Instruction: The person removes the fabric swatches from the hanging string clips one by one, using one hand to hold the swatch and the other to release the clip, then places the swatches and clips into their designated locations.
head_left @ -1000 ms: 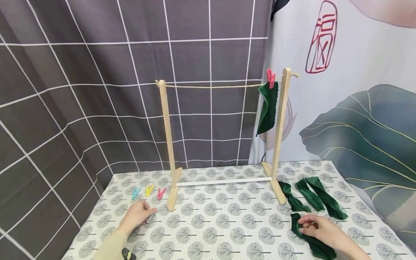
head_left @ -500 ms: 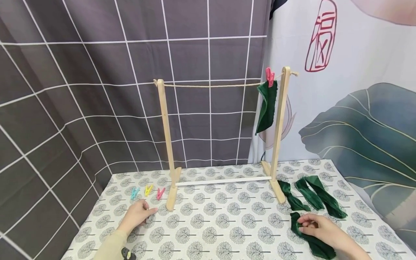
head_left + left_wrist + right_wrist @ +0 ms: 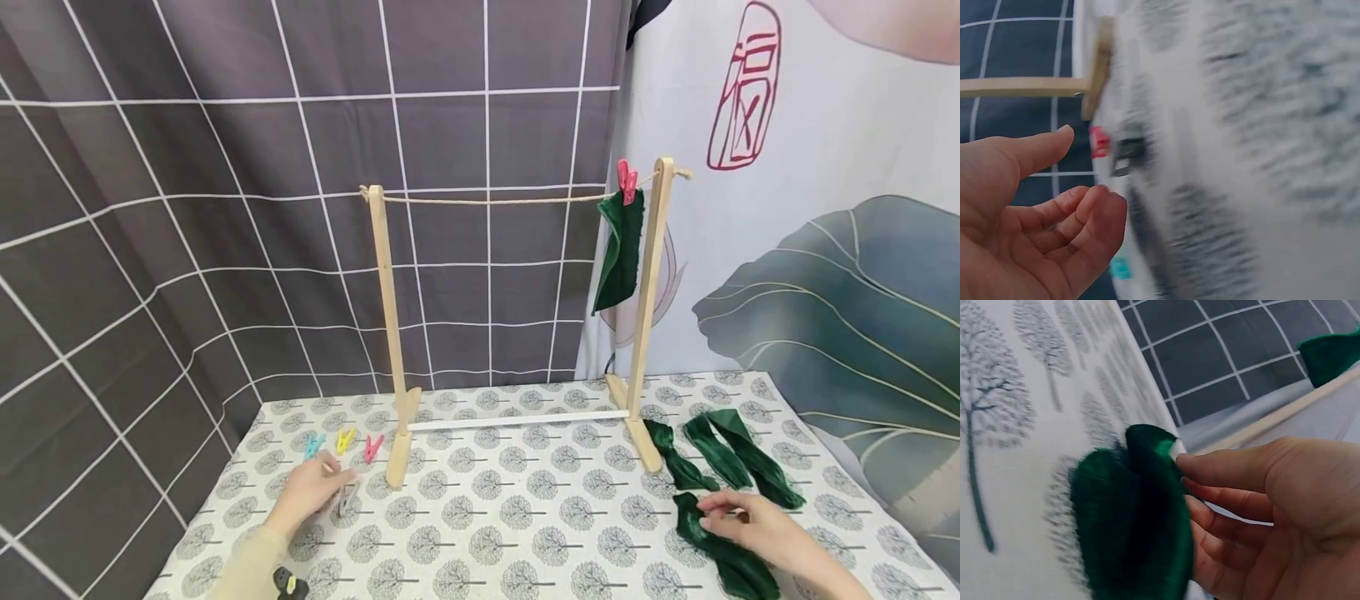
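In the head view my left hand (image 3: 311,492) hovers over the table near a small grey clothespin (image 3: 347,498). Its thumb and fingers stand apart in the left wrist view, where the clothespin (image 3: 1129,147) is blurred just past the fingertips. Beyond this hand lie a blue clothespin (image 3: 313,446), a yellow clothespin (image 3: 345,441) and a pink clothespin (image 3: 373,448). At the front right, my right hand (image 3: 753,529) rests its loosely bent fingers on a crumpled dark green velvet cloth (image 3: 723,554). Up close, thumb and index finger (image 3: 1225,465) meet the cloth's edge with a gap between them.
A wooden rack (image 3: 648,292) stands at the back of the table, with a rope (image 3: 487,201) strung between its posts. One green cloth (image 3: 618,250) hangs there under a red clothespin (image 3: 627,182). More green cloths (image 3: 720,450) lie by the rack's right foot.
My left hand has shifted slightly up and left, and the grey clothespin now shows beside its fingertips. The right hand stays at the green cloth.
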`<action>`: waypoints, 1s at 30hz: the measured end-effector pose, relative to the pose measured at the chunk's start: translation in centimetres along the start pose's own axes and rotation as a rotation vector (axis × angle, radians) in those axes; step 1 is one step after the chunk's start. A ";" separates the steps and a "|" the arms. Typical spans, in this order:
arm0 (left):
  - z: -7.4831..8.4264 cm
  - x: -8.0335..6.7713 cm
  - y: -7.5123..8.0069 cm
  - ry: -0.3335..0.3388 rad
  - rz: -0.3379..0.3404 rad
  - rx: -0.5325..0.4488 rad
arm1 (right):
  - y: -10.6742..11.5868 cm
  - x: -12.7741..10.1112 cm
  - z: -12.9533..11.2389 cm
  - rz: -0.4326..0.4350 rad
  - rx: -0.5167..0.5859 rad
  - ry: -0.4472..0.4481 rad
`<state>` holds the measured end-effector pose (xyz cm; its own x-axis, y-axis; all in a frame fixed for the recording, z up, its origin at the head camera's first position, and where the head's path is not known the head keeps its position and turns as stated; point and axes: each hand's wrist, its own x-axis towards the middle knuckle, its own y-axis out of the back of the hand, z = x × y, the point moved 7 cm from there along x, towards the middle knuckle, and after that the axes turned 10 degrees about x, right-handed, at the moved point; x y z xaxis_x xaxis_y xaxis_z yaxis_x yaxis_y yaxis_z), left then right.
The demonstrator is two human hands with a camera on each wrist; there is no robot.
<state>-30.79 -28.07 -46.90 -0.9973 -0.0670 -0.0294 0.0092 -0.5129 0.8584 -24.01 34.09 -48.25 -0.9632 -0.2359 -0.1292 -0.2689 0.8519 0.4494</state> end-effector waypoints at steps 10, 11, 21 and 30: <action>4.9 1.4 4.5 -0.115 0.053 0.043 | 3.9 -0.7 -3.4 0.164 -0.102 0.057; 5.6 1.5 4.7 -0.127 0.052 0.040 | 4.2 -0.6 -4.0 0.189 -0.120 0.074; 14.9 3.2 7.2 -0.347 0.100 0.017 | 7.7 0.8 -12.5 0.436 -0.229 0.279; 25.3 2.3 11.0 -0.574 0.174 -0.044 | 8.7 2.4 -19.6 0.549 -0.111 0.351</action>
<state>-34.80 -12.24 -24.60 -0.8608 0.3132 0.4011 0.1666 -0.5712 0.8037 -28.76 31.72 -27.33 -0.8993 0.0647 0.4325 0.2811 0.8432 0.4582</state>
